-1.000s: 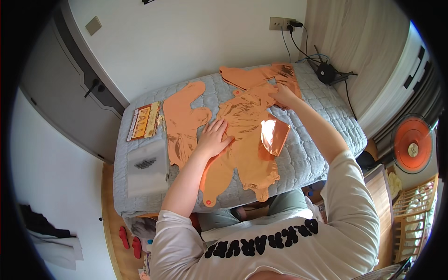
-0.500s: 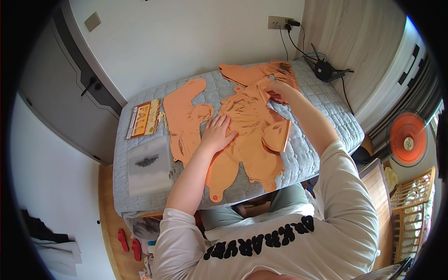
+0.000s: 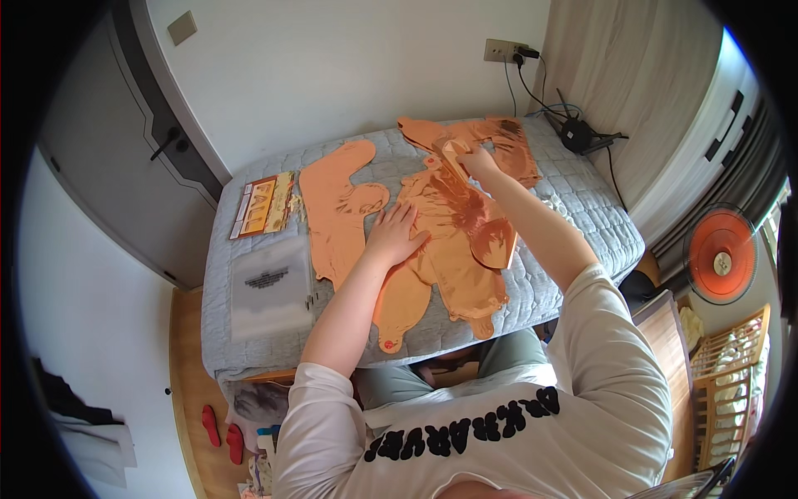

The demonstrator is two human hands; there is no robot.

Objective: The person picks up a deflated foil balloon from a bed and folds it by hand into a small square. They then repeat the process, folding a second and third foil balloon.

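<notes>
A flat, wrinkled orange foil balloon (image 3: 459, 279) lies on the bed in front of me. My left hand (image 3: 397, 237) rests on its left side, palm down with the fingers stretched out. At the balloon's far edge, my right hand (image 3: 478, 164) pinches a fold of the foil and holds it raised. Another flat foil balloon (image 3: 337, 179), curved in outline, lies to the left. A third, creased foil balloon (image 3: 511, 137) is spread behind my right hand, partly covered by it.
The bed (image 3: 573, 279) has a grey quilted cover. On its left lie a printed card (image 3: 264, 208) and a clear plastic bag (image 3: 270, 303). A black router (image 3: 575, 133) with cables sits at the far right corner. An orange fan (image 3: 721, 254) stands at right; red slippers (image 3: 210, 424) are on the floor.
My right hand has moved slightly left and toward me, lifting and folding the balloon's far edge. The foil there shows darker creases. My left hand stays on the balloon.
</notes>
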